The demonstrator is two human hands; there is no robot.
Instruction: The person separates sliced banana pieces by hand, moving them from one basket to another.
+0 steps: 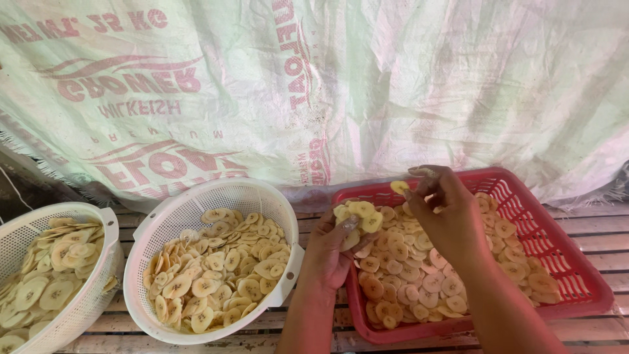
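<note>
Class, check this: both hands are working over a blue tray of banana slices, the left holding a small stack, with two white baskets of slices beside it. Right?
Not quite. The head view shows the tray is red. The left hand does hold a small stack of slices, and two white baskets sit beside it.

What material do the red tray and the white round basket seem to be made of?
The red tray looks like moulded plastic: smooth, slightly glossy, with slotted walls. The white round basket also seems plastic, matte, with a fine grid of holes and a thick rim. Both hold pale yellow slices.
</note>
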